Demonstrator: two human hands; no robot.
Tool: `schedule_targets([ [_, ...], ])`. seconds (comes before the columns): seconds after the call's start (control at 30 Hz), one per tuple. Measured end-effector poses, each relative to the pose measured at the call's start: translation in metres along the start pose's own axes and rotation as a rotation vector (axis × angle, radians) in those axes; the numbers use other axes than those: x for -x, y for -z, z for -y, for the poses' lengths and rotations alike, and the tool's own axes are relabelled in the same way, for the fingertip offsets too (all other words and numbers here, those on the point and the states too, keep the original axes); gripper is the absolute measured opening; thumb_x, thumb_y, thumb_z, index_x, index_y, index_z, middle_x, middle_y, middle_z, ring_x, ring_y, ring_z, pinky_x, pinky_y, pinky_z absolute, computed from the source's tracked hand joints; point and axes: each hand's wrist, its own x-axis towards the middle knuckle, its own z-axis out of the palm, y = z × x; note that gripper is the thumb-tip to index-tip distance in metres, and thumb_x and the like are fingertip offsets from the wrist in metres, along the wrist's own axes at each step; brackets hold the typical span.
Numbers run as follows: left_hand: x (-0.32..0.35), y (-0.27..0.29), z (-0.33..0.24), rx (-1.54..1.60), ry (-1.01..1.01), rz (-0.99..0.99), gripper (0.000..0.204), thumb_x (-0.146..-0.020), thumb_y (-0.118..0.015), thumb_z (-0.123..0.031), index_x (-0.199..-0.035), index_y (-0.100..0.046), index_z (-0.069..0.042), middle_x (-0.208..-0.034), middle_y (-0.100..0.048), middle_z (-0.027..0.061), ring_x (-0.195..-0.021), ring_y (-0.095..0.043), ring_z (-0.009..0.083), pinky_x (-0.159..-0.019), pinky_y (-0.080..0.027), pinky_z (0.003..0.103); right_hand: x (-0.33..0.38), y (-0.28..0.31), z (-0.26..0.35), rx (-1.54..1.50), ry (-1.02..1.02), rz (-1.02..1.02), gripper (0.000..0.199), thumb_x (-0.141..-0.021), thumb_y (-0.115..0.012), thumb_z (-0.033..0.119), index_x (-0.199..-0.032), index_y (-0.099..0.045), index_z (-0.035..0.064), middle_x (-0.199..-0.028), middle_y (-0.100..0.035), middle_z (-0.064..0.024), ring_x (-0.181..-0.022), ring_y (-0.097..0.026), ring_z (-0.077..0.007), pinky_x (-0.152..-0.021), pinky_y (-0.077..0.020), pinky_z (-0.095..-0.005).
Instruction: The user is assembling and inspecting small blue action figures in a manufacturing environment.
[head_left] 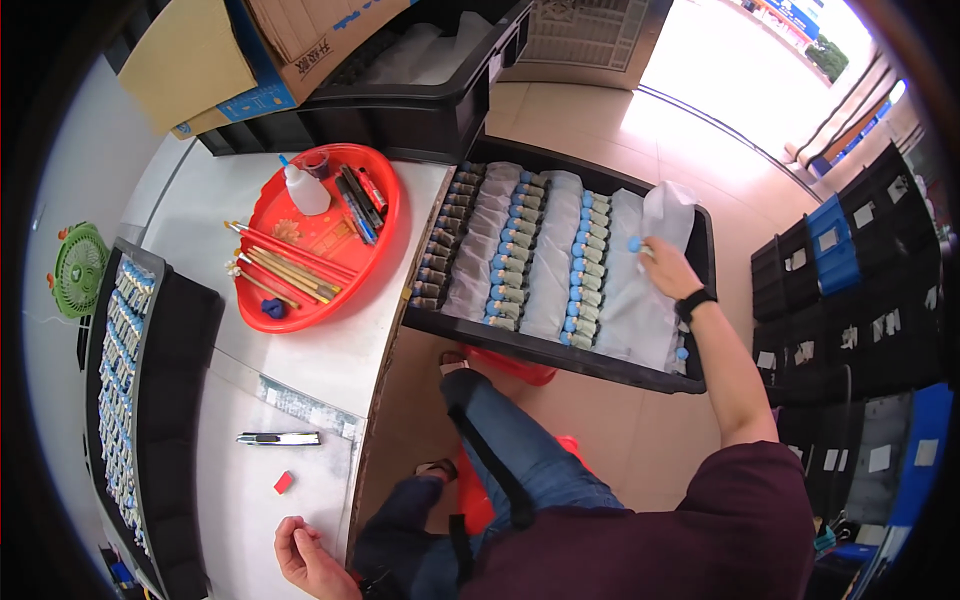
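My right hand (668,266) reaches over the black crate (560,362) and pinches a small blue-topped figurine (636,244) at the white wrapping sheet. Rows of similar figurines (508,255) lie in the crate, separated by strips of white translucent sheet (556,240). One more blue top (682,354) pokes out at the crate's near right corner. Over the white table's near end, my left hand (315,565) is closed with its fingers curled, and nothing shows in it. Just beyond it lies a small red block (284,482).
A red tray (372,262) on the table (270,370) carries brushes, markers and a white squeeze bottle. Nearer lies a utility knife (278,438). Another figurine crate (150,400) stands at left; a cardboard box (300,45) rests on a far black crate (400,125). Stacked bins (850,290) line the right.
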Motion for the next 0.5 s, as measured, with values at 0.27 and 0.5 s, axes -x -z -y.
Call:
schedule_targets([
  [0.27,-0.006,0.006,0.012,0.089,0.003,0.042,0.019,-0.087,-0.05,-0.005,-0.103,-0.054,0.004,-0.092,-0.057,0.0082,-0.076,-0.05,0.0111,-0.069,-0.041,0.021,0.071,0.067,-0.089,0.064,-0.276,-0.129,0.026,-0.077,-0.052,0.014,-0.095,-0.054,-0.0044,-0.091,-0.057,-0.0241,-0.089,-0.055,-0.0379,-0.077,-0.0429,-0.0413],
  [0.5,-0.011,0.026,0.048,-0.083,-0.056,0.009,0.018,-0.086,-0.053,-0.008,-0.1,-0.055,0.003,-0.086,-0.058,0.0069,-0.072,-0.051,0.0125,-0.065,-0.042,0.022,0.08,0.053,-0.027,0.161,-0.032,-0.343,0.023,-0.074,-0.058,0.008,-0.096,-0.056,-0.0008,-0.094,-0.058,-0.0193,-0.089,-0.054,-0.0349,-0.077,-0.0429,-0.0408],
])
